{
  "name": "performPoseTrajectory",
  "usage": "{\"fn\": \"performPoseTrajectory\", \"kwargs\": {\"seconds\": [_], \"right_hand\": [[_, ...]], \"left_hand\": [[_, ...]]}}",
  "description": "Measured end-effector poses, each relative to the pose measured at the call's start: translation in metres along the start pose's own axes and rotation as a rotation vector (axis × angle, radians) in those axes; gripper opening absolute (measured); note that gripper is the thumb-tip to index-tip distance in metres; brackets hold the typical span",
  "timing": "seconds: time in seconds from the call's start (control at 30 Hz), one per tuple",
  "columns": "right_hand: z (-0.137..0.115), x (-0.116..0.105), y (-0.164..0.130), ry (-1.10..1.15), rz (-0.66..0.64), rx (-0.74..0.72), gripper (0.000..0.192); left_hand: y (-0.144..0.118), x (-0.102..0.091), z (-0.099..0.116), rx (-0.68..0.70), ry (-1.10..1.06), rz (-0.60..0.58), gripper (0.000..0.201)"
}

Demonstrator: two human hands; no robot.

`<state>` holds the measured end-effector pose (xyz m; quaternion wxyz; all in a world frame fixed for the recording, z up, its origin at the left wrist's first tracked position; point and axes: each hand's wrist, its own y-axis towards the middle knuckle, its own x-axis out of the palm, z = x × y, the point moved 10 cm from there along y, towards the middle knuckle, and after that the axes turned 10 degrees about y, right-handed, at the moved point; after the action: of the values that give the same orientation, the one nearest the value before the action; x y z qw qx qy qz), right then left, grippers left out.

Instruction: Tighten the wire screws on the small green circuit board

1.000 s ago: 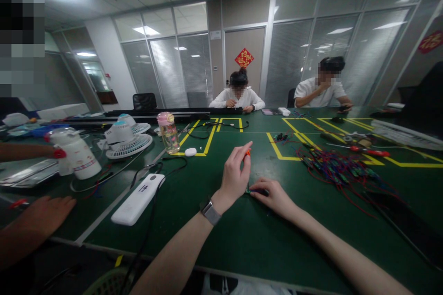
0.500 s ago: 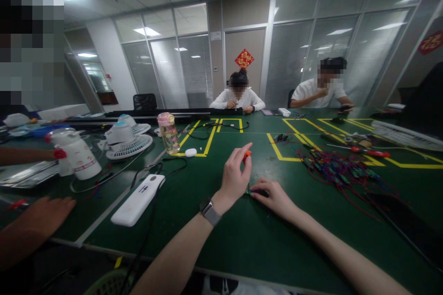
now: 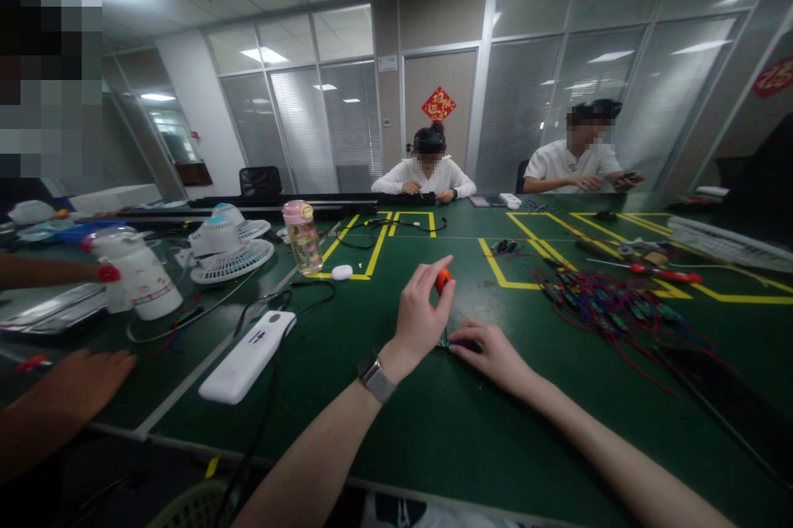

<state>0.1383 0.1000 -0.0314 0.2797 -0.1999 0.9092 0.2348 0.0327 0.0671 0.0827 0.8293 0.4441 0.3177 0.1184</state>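
My left hand (image 3: pixel 419 311), with a watch on its wrist, is closed around the orange handle of a small screwdriver (image 3: pixel 443 281). The tool stands upright, its thin shaft pointing down at a small green circuit board (image 3: pixel 442 344) on the table; whether the tip touches the board I cannot tell. From the right, my right hand (image 3: pixel 492 353) lies low on the table and pinches the board's edge between thumb and fingers. Dark wires are partly hidden under those fingers.
A tangled pile of circuit boards and red and blue wires (image 3: pixel 610 301) lies at right, near a red-handled screwdriver (image 3: pixel 666 273). On the left are a white power bank (image 3: pixel 248 359), a pink-lidded bottle (image 3: pixel 302 239), a fan (image 3: pixel 230 259) and another person's hand (image 3: pixel 87 383).
My left fingers have shifted slightly on the screwdriver, and more of its orange handle shows. My right hand stays put. The person at far right has lowered a hand from near the face.
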Motion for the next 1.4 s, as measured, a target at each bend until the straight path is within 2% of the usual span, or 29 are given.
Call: {"fn": "performPoseTrajectory", "kwargs": {"seconds": [0.23, 0.43, 0.6, 0.73, 0.93, 1.17, 1.4], "right_hand": [[-0.0007, 0.0, 0.0001, -0.007, 0.001, -0.007, 0.017], [-0.0009, 0.0001, 0.0, 0.0, -0.004, -0.001, 0.018], [-0.0017, -0.0002, -0.0001, 0.0, -0.003, 0.004, 0.018], [-0.0023, -0.0003, -0.0001, -0.01, -0.004, 0.004, 0.018], [-0.0014, -0.0003, -0.0002, -0.003, -0.009, 0.001, 0.018], [-0.0005, -0.0001, -0.0002, -0.008, -0.008, 0.003, 0.019], [-0.002, -0.0005, -0.0004, -0.005, -0.012, 0.001, 0.019]], "left_hand": [[-0.0009, 0.0049, 0.0007, -0.003, -0.023, -0.047, 0.037], [-0.0009, 0.0004, 0.0012, 0.017, 0.026, 0.001, 0.031], [-0.0009, -0.0002, 0.0014, 0.017, -0.021, 0.001, 0.034], [-0.0009, -0.003, 0.0002, 0.009, 0.028, 0.031, 0.027], [-0.0009, 0.0009, 0.0034, 0.018, -0.017, -0.017, 0.034], [-0.0013, -0.0015, 0.0012, 0.008, 0.044, 0.011, 0.029], [0.0, 0.0002, 0.0027, 0.015, -0.035, -0.004, 0.034]]}}
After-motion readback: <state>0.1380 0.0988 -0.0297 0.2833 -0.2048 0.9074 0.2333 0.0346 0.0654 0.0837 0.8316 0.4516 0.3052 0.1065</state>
